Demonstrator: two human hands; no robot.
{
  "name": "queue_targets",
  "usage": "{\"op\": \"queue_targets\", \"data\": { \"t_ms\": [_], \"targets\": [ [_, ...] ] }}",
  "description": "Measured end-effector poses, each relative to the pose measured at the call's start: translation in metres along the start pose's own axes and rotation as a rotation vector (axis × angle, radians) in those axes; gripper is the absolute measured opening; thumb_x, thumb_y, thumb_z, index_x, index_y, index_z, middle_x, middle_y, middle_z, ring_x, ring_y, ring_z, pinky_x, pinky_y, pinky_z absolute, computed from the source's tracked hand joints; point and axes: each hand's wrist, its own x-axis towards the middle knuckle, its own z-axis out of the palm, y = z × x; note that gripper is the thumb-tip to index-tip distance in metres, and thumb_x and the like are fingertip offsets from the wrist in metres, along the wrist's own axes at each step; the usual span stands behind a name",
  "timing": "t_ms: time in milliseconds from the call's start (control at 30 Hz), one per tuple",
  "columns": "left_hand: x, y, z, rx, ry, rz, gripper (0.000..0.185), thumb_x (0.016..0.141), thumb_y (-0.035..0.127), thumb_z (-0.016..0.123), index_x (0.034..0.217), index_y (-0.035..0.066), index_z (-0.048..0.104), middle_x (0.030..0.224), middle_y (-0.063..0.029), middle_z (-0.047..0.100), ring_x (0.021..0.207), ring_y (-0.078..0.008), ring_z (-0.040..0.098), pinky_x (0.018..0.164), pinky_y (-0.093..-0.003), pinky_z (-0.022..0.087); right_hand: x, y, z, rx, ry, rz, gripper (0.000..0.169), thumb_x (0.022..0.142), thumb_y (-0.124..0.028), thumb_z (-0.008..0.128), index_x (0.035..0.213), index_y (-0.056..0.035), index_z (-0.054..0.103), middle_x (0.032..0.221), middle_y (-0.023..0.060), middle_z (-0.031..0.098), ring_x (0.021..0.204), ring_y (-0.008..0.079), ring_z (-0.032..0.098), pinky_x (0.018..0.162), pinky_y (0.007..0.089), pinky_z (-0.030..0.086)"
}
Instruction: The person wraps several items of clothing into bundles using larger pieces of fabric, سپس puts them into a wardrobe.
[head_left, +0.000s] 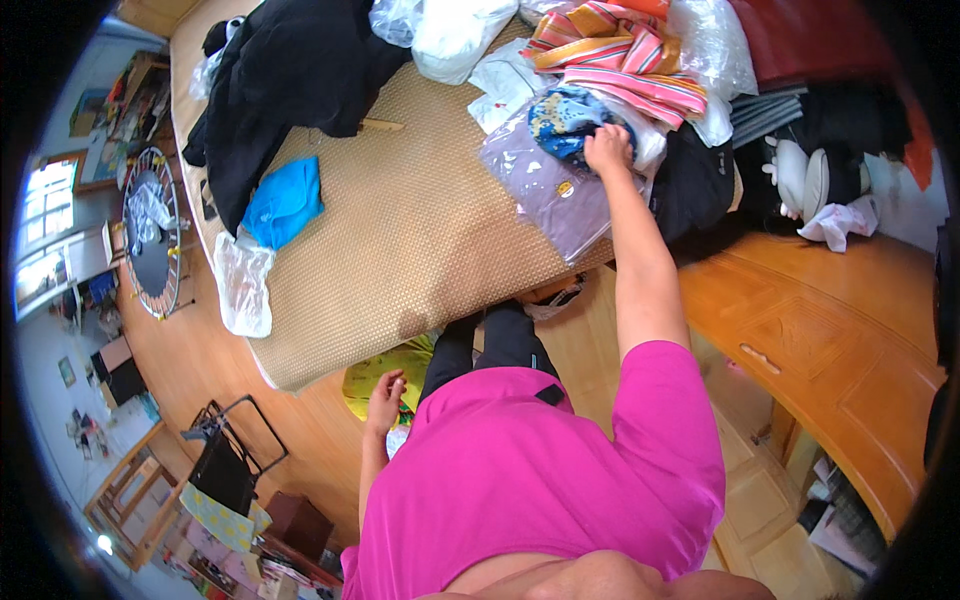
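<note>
My right hand (609, 150) reaches forward onto a rolled or bunched blue patterned cloth (564, 120), its fingers curled over the near right side. Beneath that cloth lies a folded mauve garment in a clear plastic bag (551, 191), with a small yellow cartoon figure on it. A pink, orange and white striped cloth (622, 56) is heaped just beyond. My left hand (386, 397) hangs low beside my body, off the bed's near edge, fingers loosely bent and holding nothing. All of this pile rests on a bed with a tan woven mat (420, 202).
A black garment (300, 67), a folded blue cloth (285, 202) and a clear plastic bag (244, 285) lie along the bed's left side. White plastic bags (457, 37) sit at the back. An orange wooden cabinet (810, 322) flanks my right. A small trampoline (152, 232) and a black-framed chair (225, 457) stand left.
</note>
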Motion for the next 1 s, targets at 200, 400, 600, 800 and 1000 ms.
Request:
{"op": "queue_targets", "data": {
  "t_ms": [200, 400, 600, 800, 1000],
  "targets": [
    [0.014, -0.041, -0.022, 0.048, 0.007, -0.186, 0.032, 0.101, 0.021, 0.055, 0.127, 0.004, 0.058, 0.102, -0.0101, 0.068, 0.087, -0.0160, 0.066, 0.072, -0.0289, 0.053, -0.053, -0.077, -0.002, 0.503, 0.274, -0.139, 0.023, 0.093, -0.026, 0.058, 0.085, -0.0076, 0.070, 0.106, 0.0128, 0.068, 0.099, 0.0337, 0.061, 0.085, 0.0481, 0.047],
    [0.020, -0.028, -0.044, 0.145, 0.014, -0.210, 0.035, 0.101, 0.023, 0.056, 0.126, -0.001, 0.058, 0.101, -0.0104, 0.067, 0.090, -0.0168, 0.065, 0.079, -0.0297, 0.052, -0.139, -0.166, 0.023, 0.896, -0.024, -0.331, 0.020, 0.084, -0.025, 0.070, 0.092, -0.0068, 0.073, 0.116, 0.0205, 0.064, 0.110, 0.0377, 0.059, 0.097, 0.0452, 0.046],
    [0.039, -0.014, -0.045, 0.091, 0.024, -0.088, 0.034, 0.102, 0.021, 0.054, 0.128, -0.002, 0.057, 0.108, -0.0129, 0.068, 0.091, -0.0181, 0.066, 0.083, -0.0316, 0.053, -0.179, -0.120, 0.051, 0.470, -0.041, 0.128, 0.063, 0.076, -0.026, 0.081, 0.133, -0.0149, 0.055, 0.146, 0.0173, 0.042, 0.134, 0.0402, 0.039, 0.109, 0.0526, 0.035],
    [0.039, 0.006, -0.029, 0.120, -0.039, -0.109, 0.035, 0.101, 0.024, 0.056, 0.128, 0.002, 0.058, 0.104, -0.0098, 0.069, 0.089, -0.0160, 0.065, 0.077, -0.0311, 0.054, -0.199, -0.054, 0.067, -0.098, -0.294, 0.112, 0.087, 0.087, -0.025, 0.068, 0.157, -0.0326, 0.018, 0.165, 0.0127, 0.010, 0.146, 0.0399, 0.022, 0.113, 0.0563, 0.029],
    [0.043, 0.007, -0.029, 0.299, -0.043, -0.074, 0.034, 0.100, 0.027, 0.057, 0.126, 0.005, 0.061, 0.098, -0.0117, 0.070, 0.076, -0.0151, 0.065, 0.065, -0.0310, 0.052, -0.170, -0.013, 0.088, 0.000, -0.144, -0.029, 0.064, 0.086, -0.006, 0.058, 0.142, -0.0371, 0.050, 0.141, 0.0072, 0.046, 0.115, 0.0350, 0.052, 0.089, 0.0510, 0.052]
  ]
}}
